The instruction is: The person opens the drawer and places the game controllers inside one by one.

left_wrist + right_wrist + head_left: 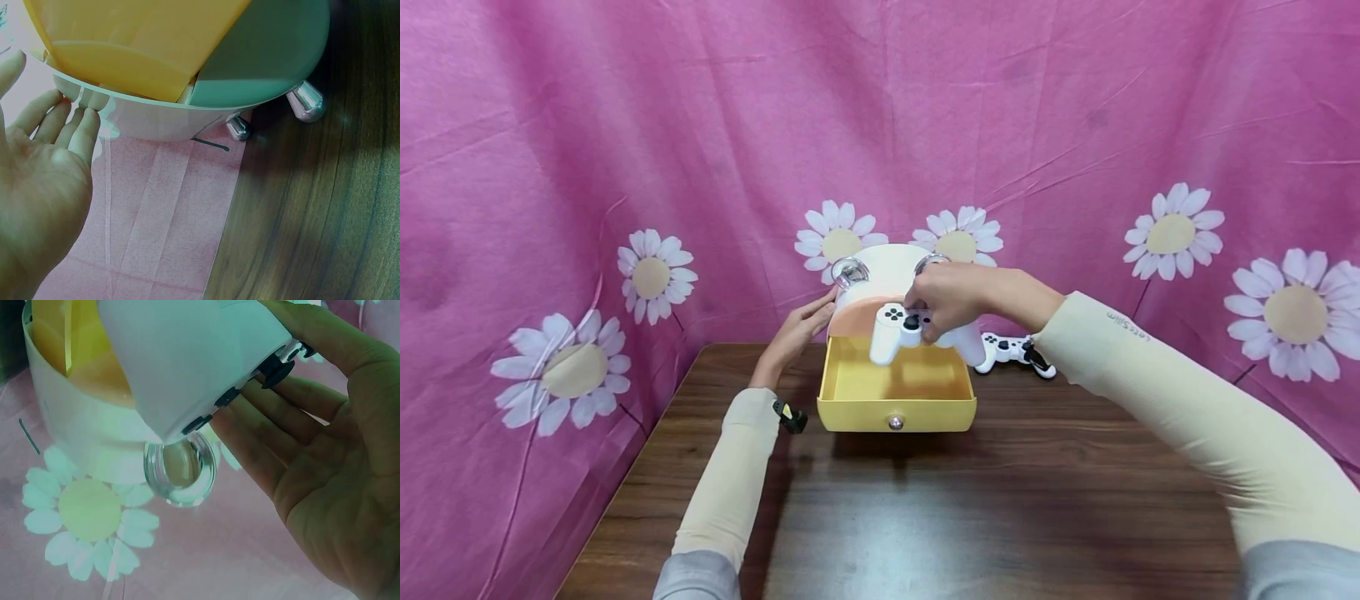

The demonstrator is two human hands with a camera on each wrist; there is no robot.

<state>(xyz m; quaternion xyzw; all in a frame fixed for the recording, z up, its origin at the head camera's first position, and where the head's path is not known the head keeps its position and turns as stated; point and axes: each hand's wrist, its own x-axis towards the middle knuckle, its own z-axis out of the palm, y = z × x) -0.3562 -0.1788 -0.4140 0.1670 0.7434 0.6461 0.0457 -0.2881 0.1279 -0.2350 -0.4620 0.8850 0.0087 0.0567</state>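
My right hand (953,295) grips a white game controller (886,340) by its middle and holds it above the pulled-out yellow drawer (859,415). In the right wrist view the controller (172,362) shows its pale back and dark buttons, with the fingers (265,425) along its edge. The drawer belongs to a white rounded box (886,260) with shiny metal knobs. At the box's left side is my left hand (797,335); in the left wrist view its extended fingers (82,134) rest on the white wall. The drawer's visible floor is bare.
A second white game controller (1004,348) with a black part lies on the wooden table (1037,500), right of the box. A pink curtain (880,108) with daisies hangs close behind. Metal feet (306,103) show on the box in the left wrist view.
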